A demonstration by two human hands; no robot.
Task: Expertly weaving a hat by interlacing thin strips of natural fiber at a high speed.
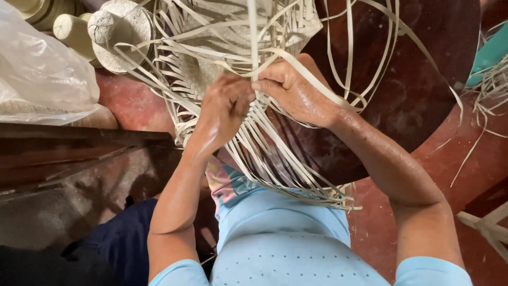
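My left hand (pixel 225 108) and my right hand (pixel 293 90) meet over a partly woven piece of pale straw (pixel 211 63) that lies on a dark round wooden block (pixel 413 90). Both hands pinch thin pale straw strips (pixel 275 153) between thumb and fingers at the edge of the weave. Long loose strips fan out from the weave, down toward my lap and up past the top of the view. The fingertips are partly hidden among the strips.
A finished pale woven hat (pixel 119 34) and cream rolled shapes (pixel 74 32) sit at the upper left, beside a clear plastic bag (pixel 39 69). A dark wooden ledge (pixel 79 137) runs along the left. More loose straw (pixel 492 85) lies at the right on the reddish floor (pixel 450 159).
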